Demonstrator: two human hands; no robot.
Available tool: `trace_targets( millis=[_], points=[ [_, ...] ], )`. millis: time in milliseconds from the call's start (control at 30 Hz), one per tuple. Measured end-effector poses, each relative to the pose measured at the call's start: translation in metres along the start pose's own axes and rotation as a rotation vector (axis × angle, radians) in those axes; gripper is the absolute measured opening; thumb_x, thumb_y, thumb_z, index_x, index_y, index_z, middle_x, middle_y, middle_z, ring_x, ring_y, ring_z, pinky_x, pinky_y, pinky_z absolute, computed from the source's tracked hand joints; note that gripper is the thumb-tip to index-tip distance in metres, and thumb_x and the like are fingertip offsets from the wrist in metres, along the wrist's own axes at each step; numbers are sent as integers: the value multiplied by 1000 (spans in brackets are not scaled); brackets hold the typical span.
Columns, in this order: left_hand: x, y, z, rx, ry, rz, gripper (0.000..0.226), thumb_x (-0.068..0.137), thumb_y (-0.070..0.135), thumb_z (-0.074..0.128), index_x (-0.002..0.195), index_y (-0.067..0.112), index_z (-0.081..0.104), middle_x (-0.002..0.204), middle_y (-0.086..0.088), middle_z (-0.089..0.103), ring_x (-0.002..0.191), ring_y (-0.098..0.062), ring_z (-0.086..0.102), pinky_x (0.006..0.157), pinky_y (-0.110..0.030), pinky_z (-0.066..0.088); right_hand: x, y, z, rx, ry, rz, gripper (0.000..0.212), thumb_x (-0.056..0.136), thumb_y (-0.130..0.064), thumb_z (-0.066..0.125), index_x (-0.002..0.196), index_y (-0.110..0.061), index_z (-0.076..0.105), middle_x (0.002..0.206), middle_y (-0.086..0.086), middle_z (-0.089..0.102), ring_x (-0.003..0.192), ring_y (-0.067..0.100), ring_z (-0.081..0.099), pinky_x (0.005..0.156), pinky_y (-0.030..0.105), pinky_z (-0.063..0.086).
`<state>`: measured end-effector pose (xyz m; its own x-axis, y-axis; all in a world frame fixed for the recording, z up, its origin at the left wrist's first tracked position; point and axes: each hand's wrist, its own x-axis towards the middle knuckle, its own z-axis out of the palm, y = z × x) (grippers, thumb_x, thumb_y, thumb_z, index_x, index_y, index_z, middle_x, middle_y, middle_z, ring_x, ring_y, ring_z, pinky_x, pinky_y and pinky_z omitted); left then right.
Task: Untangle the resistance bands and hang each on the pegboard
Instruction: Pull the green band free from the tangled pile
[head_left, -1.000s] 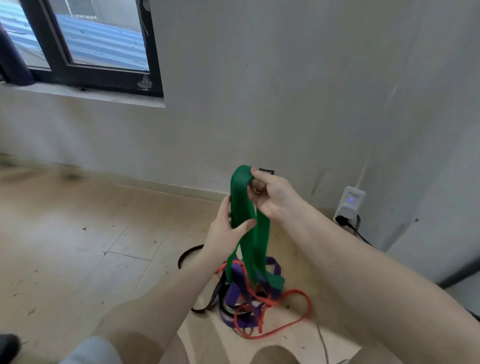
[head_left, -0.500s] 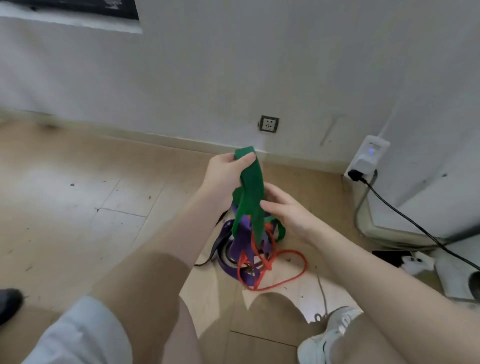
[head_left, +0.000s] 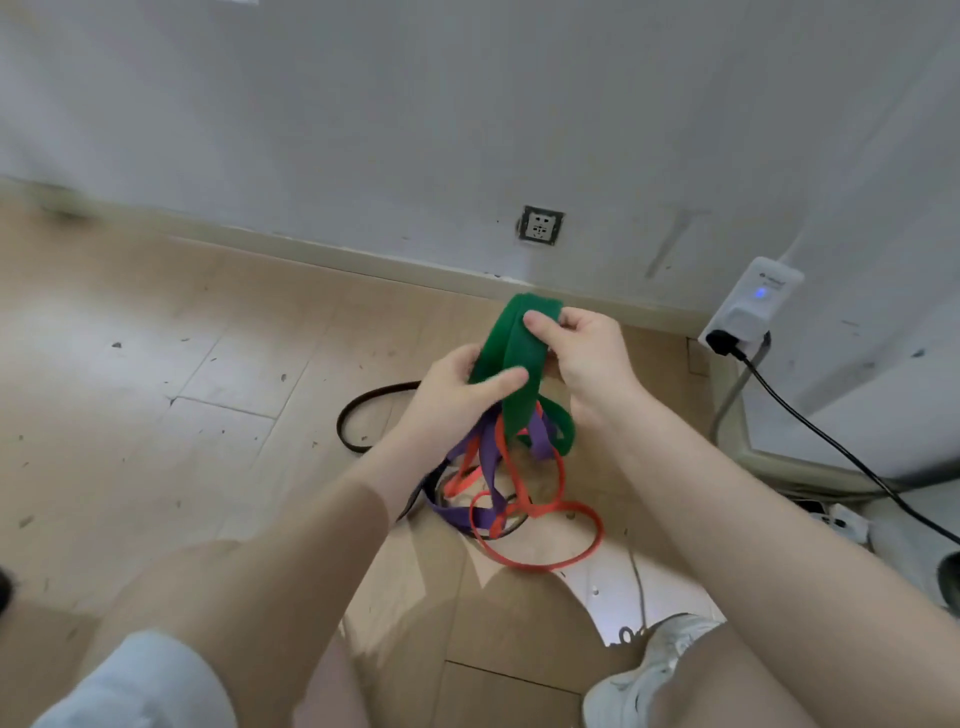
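While the right hand (head_left: 587, 358) pinches the top fold of the green band (head_left: 519, 374) between thumb and fingers, the left hand (head_left: 457, 395) clamps the same band just below, thumb pressed across its flat face. Both grips are closed on the green band, one above the other, which looks meant to keep the wide strap from twisting while it is drawn up out of the knot.

Beneath the hands the green loop hangs down and curls back up to the right, and the purple band (head_left: 488, 457) and orange band (head_left: 540, 525) are threaded around its lower part. They trail from there to the floor (head_left: 156, 415), so the tangle is partly lifted, partly resting; its weight likely serves to pull the loops apart as the green one rises.

Left of the grip and lower, a black band (head_left: 358, 415) arcs across the floor, its near end running under the pile.

Beyond the grip stands the wall (head_left: 467, 104) with a socket (head_left: 540, 226); off to the right a plug (head_left: 748, 312) with a dark cable (head_left: 831, 436). No pegboard is in view, so nothing is hung yet, and I judge the untangling to be at an early stage, with green the first band being freed.
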<state>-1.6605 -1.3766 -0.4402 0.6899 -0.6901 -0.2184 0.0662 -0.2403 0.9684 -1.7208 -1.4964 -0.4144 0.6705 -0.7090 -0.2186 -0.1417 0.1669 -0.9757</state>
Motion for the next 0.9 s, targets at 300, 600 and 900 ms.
trace_targets(
  millis=[300, 600, 900],
  points=[
    [-4, 21, -13, -116, 213, 208, 18, 81, 3, 69, 86, 19, 62, 84, 1, 71, 80, -17, 69, 82, -35, 56, -5, -30, 7, 208, -103, -9, 26, 96, -24, 49, 93, -3, 65, 84, 6, 69, 74, 12, 67, 74, 23, 55],
    [-1, 28, -32, -372, 223, 80, 11, 83, 2, 65, 91, 9, 65, 91, -9, 72, 86, -25, 69, 79, -37, 56, -16, 48, -19, -533, -462, -185, 48, 88, 6, 48, 124, -26, 49, 130, -8, 51, 121, 9, 46, 105, 28, 37],
    [-2, 26, -44, -400, 84, 91, 14, 85, -4, 58, 89, 7, 65, 77, -3, 73, 72, -17, 69, 69, -26, 57, 10, 50, -3, -810, -613, -452, 64, 80, -13, 70, 137, -19, 42, 137, -5, 44, 118, 6, 41, 102, 25, 33]
  ],
)
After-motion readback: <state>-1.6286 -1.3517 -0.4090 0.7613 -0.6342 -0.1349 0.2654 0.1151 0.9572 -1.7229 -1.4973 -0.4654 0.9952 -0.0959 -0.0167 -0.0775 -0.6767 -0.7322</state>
